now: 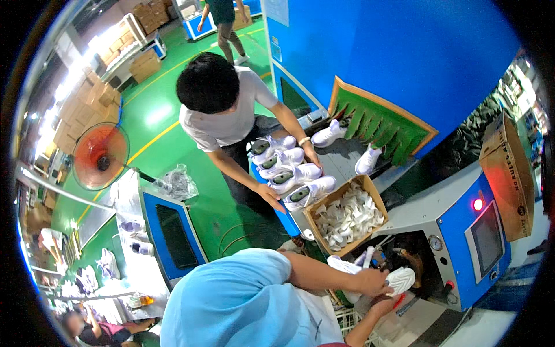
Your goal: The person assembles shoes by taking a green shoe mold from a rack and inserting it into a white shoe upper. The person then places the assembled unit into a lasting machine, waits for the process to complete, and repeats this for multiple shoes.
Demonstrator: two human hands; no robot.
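My left hand reaches in from the light blue sleeve and is closed on a white sneaker, whose ridged sole shows. Just below it, my right hand is closed at the near side of the same sneaker; its fingertips are partly hidden. The sneaker is in front of the open bay of a grey and blue machine. Another white shoe lies left of it, beside a pale lilac strip-like part. Beyond my hands stands a cardboard box full of small white curved pieces.
A co-worker in a white shirt reaches toward a row of white sneakers. More white shoes sit by green curtain strips. The machine's panel has a red lamp and a screen. A fan stands left.
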